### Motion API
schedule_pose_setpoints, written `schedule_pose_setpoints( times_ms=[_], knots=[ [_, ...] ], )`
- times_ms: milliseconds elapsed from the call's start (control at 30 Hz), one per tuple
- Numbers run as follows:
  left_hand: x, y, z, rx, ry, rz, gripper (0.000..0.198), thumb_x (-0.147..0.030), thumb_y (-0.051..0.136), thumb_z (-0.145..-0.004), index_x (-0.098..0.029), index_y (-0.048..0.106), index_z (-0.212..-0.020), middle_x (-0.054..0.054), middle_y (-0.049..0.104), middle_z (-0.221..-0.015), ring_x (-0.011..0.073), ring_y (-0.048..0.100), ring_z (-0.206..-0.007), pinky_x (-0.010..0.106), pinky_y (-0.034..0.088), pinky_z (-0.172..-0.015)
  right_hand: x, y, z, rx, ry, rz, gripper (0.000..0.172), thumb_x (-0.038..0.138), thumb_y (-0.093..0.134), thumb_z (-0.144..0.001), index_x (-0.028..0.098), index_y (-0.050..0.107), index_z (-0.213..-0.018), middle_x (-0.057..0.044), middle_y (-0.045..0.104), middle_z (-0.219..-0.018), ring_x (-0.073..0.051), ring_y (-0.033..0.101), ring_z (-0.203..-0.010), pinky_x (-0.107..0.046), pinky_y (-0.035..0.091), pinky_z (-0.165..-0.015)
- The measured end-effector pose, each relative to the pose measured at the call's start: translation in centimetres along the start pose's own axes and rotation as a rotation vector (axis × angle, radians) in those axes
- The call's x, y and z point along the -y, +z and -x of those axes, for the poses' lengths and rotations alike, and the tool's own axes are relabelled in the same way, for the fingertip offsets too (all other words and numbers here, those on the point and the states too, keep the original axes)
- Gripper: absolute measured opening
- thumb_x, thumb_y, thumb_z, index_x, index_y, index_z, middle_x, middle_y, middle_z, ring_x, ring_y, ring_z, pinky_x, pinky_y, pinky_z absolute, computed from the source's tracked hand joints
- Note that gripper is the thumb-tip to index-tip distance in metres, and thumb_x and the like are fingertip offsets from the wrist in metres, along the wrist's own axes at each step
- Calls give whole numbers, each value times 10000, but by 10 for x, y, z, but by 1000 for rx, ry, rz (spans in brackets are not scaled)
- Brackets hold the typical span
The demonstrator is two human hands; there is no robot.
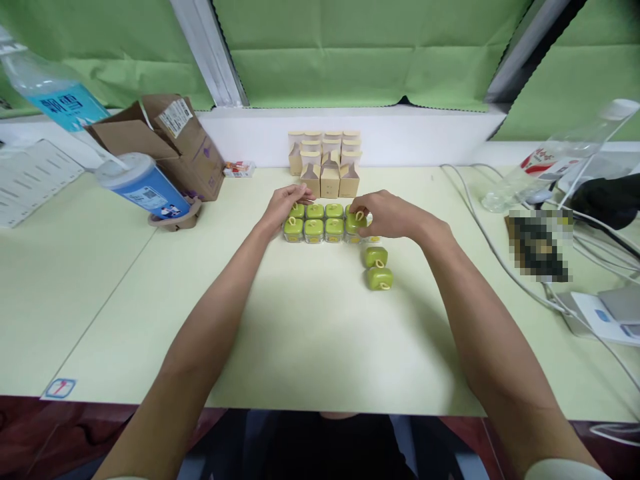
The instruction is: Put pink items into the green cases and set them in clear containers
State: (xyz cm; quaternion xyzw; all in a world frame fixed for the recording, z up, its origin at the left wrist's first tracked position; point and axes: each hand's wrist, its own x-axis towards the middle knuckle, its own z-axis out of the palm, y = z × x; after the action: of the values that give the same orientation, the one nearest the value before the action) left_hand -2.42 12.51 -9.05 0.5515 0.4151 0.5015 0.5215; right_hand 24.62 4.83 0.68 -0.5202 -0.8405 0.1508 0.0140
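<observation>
Two rows of small clear jars with green lids [314,227] stand side by side in the middle of the table. At the right end of the rows my right hand [383,212] has its fingers closed on a green lid [353,221] with a cream loop, on top of a jar. Part of the jars there is hidden behind the hand. My left hand [284,205] lies at the left end of the rows, fingers stretched out along the back jars. Two loose green lids [376,257] with cream loops lie on the table in front of the right end.
Several open cardboard boxes [329,180] stand behind the jars. To the left are a blue cup [155,190], a large carton [190,153] and a bottle [55,93]. White cables [480,227] and a clear bottle [545,163] lie to the right.
</observation>
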Motion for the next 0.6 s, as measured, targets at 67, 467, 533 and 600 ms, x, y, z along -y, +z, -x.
schedule_pose_setpoints(
  times_ms=[67, 467, 533, 600],
  knots=[
    [-5, 0, 0, 41, 44, -69, 558, -702, 840, -840, -160, 808, -964, 110, 835, -1025, 230, 775, -924, 375, 595, -954, -3, 2, -2, -3, -20, 3, 385, 176, 782, -878, 175, 748, -1261, -127, 759, -1255, -279, 712, -1097, -338, 520, -846],
    [-3, 1, -4, 28, 102, -157, 495, -643, 872, -830, -164, 809, -936, 94, 832, -1012, 224, 766, -931, 365, 585, -951, -4, 2, -1, -66, -49, 26, 405, 157, 782, -837, 156, 761, -1241, -129, 767, -1231, -284, 704, -1082, -337, 505, -854],
    [-2, 0, -5, 19, 108, -157, 488, -643, 871, -828, -167, 808, -918, 92, 831, -1000, 222, 764, -921, 364, 585, -938, -4, 2, -1, -53, -51, 32, 392, 163, 773, -846, 159, 764, -1237, -129, 765, -1231, -280, 702, -1074, -331, 495, -836],
    [-1, 0, -5, 11, 101, -166, 482, -643, 868, -831, -171, 805, -902, 90, 830, -987, 222, 763, -912, 365, 584, -931, -5, 3, -2, -28, -58, 49, 355, 163, 755, -857, 168, 771, -1212, -124, 769, -1202, -270, 701, -1036, -325, 482, -814]
  ],
)
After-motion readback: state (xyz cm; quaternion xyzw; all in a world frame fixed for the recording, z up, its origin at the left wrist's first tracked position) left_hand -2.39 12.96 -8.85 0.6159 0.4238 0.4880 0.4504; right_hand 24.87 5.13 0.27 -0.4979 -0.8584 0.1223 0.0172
